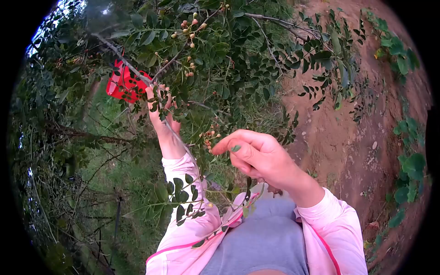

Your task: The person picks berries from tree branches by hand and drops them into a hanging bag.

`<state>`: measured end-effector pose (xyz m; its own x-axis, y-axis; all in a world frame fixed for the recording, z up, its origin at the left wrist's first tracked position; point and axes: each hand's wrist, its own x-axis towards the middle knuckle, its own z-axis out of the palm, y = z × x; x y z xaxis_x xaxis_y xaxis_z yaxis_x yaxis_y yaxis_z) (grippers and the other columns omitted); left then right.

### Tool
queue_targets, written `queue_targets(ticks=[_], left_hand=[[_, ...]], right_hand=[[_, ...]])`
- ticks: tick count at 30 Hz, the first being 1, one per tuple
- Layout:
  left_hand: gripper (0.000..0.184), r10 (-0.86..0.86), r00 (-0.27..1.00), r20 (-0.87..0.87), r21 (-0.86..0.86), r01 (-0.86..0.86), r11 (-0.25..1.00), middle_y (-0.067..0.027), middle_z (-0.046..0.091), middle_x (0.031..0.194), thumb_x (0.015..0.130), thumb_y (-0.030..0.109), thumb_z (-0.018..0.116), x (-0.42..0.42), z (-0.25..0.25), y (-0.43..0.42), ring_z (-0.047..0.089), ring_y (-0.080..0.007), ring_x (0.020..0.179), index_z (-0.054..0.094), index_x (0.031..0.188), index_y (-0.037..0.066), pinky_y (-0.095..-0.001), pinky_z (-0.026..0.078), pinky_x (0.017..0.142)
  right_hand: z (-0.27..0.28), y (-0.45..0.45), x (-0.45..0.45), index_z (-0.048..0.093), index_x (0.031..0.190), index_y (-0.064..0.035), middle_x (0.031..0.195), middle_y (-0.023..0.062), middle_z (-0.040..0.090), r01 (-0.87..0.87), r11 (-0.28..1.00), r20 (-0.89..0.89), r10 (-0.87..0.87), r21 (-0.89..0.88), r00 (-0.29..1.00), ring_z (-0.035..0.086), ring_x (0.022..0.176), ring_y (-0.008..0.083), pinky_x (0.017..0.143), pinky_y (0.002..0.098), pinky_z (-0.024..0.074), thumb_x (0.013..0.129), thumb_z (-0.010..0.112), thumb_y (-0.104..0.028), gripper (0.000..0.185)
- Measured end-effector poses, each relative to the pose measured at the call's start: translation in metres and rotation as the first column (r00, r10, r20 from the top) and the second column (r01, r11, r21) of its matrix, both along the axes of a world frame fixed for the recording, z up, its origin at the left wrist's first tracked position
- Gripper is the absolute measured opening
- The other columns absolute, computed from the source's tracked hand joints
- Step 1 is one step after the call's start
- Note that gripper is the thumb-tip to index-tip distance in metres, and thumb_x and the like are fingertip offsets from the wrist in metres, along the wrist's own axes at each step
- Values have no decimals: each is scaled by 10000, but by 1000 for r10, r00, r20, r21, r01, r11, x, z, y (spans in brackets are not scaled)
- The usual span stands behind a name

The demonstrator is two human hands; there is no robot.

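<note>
My left hand is raised among the leaves, closed around a thin grey branch; leaves and the branch partly cover its fingers. My right hand has its fingers curled and the thumb laid against them, with a small green patch at the thumb tip. Its index fingertip is right beside a cluster of small pinkish-yellow berries. Whatever lies inside the curled fingers is hidden. More berries hang higher up on the same shrub. Behind the branch, just beyond my left hand, is a red plastic container.
Leafy twigs cross in front of my left sleeve and chest. Another branch reaches over toward the right. Bare brown soil lies on that side, with a green creeping vine along the edge. Grass and dark stems fill the left.
</note>
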<state>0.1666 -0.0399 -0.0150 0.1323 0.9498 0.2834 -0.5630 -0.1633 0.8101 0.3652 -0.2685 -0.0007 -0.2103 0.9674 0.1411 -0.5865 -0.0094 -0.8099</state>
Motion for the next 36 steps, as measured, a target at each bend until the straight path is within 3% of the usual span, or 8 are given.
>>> queue_targets(ticks=[6,10,13,14,17,26,30,36], left_hand=[[271,72,993,89,-11,-71,997,-5,618,906,1003,395,498,15,4,-11,587,-81,710,575,1072,144,-230,462,598],[237,159,984,78,-49,-155,987,-15,635,904,1008,388,489,22,11,-15,597,-101,698,578,1045,172,-241,469,595],[228,92,993,71,-90,-85,992,-29,639,893,1006,400,490,9,0,6,593,-119,683,583,1034,194,-244,443,577],[231,20,999,50,-29,-18,999,-30,637,891,1005,404,490,4,-2,6,591,-120,682,583,1034,194,-244,437,575],[237,-34,999,-15,21,35,999,-23,628,875,1003,417,486,-1,-3,3,580,-112,672,580,1025,200,-245,422,556],[226,43,999,-29,-49,-44,998,-2,613,857,1007,406,482,4,6,-13,563,-92,615,561,1014,194,-220,417,501],[225,48,999,-5,5,-48,999,24,579,815,1020,377,464,14,15,-15,549,-75,611,557,1014,172,-221,425,514],[228,48,999,18,25,-48,999,71,398,688,1038,345,429,20,22,-21,373,-49,582,521,1005,139,-222,398,588]], right_hand=[[23,14,-14,584,1002,-20,900,-5,597,54,996,312,-72,67,947,533,868,62,778,238,448,844,767,-228,319],[4,26,-19,569,976,-3,729,13,572,222,924,290,-315,311,904,522,648,91,614,259,444,885,710,-344,380],[11,23,-2,552,1024,-26,707,-8,500,-161,986,-38,163,49,986,414,576,31,502,191,341,983,576,-269,248],[15,20,-3,541,1025,-30,635,-29,428,-144,989,26,143,33,989,283,481,22,434,190,222,1037,428,-343,334],[20,23,0,554,998,-26,641,-25,441,-259,965,-102,255,-28,962,288,468,28,434,199,237,1039,380,-410,424],[51,31,-4,579,810,-22,555,-58,379,-388,886,142,431,-254,891,277,423,27,395,211,215,1015,421,-461,510],[40,34,-4,569,849,-28,581,-58,384,-441,855,-52,444,-273,894,286,429,21,386,217,178,1000,470,-435,446],[29,14,-18,531,892,-72,668,-57,394,-170,935,-164,124,-313,979,343,541,9,449,191,226,1004,489,-399,348]])
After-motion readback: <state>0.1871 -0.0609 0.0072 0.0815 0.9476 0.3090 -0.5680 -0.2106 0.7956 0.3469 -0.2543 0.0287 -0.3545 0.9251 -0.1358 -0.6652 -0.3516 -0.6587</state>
